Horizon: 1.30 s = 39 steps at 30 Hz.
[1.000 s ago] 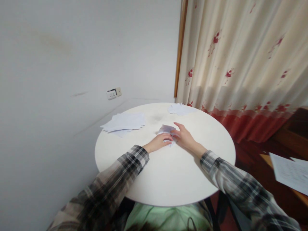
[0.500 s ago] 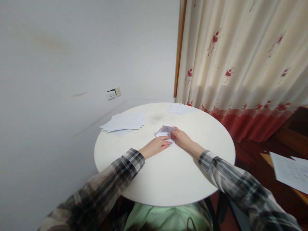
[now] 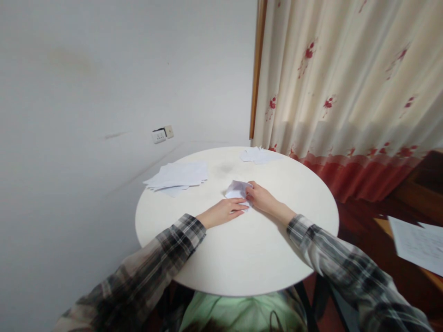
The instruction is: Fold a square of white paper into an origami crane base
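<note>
A small folded sheet of white paper point(image 3: 236, 188) lies near the middle of the round white table, its far flap lifted a little. My left hand point(image 3: 223, 212) rests across its near edge with fingers stretched out and pressing it down. From the other side, my right hand point(image 3: 260, 195) pinches the paper's right edge between thumb and fingers. Part of the paper is hidden under both hands.
On the round table point(image 3: 238, 258), a stack of white sheets point(image 3: 183, 174) lies at the left and more folded papers point(image 3: 259, 155) at the far edge. A wall socket point(image 3: 159, 136), a flowered curtain point(image 3: 328, 83) and papers on another surface point(image 3: 415, 244) surround it.
My left hand has shifted slightly down along the paper's near edge, with its fingers reaching a bit further right. My right hand keeps its pinch with hardly any movement.
</note>
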Motion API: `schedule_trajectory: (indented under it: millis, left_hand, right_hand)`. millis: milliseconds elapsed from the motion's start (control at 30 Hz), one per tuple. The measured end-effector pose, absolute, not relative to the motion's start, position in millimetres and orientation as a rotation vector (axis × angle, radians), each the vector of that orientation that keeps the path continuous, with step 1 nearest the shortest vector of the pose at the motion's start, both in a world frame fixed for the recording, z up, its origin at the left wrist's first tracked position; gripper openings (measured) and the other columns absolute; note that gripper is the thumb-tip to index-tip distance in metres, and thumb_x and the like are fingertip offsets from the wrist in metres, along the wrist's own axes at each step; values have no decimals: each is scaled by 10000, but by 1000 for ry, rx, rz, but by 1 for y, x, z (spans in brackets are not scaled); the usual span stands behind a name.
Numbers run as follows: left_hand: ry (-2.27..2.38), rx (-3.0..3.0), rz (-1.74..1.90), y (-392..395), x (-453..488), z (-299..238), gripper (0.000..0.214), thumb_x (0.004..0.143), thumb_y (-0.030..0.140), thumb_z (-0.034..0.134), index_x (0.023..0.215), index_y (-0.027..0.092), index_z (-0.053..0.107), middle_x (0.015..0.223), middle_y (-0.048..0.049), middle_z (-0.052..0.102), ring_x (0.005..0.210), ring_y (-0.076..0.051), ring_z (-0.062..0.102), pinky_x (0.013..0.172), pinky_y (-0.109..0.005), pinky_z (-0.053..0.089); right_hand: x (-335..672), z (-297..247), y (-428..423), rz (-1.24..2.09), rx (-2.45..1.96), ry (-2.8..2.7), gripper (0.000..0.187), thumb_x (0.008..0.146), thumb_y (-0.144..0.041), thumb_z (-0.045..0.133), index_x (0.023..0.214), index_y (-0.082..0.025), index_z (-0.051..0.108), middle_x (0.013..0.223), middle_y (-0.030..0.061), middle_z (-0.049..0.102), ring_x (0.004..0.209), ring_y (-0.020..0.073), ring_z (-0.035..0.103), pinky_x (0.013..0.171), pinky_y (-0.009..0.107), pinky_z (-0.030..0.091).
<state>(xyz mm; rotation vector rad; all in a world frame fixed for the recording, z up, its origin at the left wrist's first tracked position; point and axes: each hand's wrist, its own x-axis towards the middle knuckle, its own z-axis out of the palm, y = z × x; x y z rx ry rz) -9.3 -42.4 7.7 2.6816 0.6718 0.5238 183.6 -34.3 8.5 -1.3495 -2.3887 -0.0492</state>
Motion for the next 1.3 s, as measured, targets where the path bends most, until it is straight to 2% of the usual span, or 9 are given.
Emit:
schedule_trajectory:
  millis: [433, 733, 933, 1300]
  left_hand:
    - [602, 2817, 492, -41, -10, 8, 296, 870, 254, 415, 1110, 204, 582, 1226, -41, 529, 1160, -142, 452, 1015, -275, 311]
    - [608, 2851, 490, -40, -11, 6, 297, 871, 260, 416, 1106, 194, 584, 1204, -41, 545, 1160, -139, 456, 1012, -275, 323]
    - [620, 2843, 485, -41, -11, 8, 298, 870, 267, 416, 1099, 191, 590, 1212, -51, 537, 1153, -144, 464, 1006, -278, 331]
    - [517, 2699, 494, -43, -17, 9, 292, 851, 270, 449, 1087, 193, 601, 1194, -58, 554, 1136, -143, 478, 952, -247, 381]
  right_hand:
    - [183, 0, -28, -17, -1281, -2386, 105, 807, -135, 437, 863, -136, 525, 1006, 93, 503, 869, 146, 474, 735, 245, 377]
    - [181, -4, -25, -73, -1314, -2396, 112, 818, -147, 432, 897, -120, 506, 1018, 107, 501, 878, 151, 472, 755, 256, 371]
    - [183, -3, -21, -13, -1269, -2397, 123, 810, -128, 424, 871, -119, 530, 971, 86, 528, 849, 139, 480, 755, 244, 371]
    - [182, 7, -40, -128, -1475, -2493, 153, 825, -156, 424, 912, -118, 544, 940, 104, 547, 841, 164, 498, 714, 243, 363]
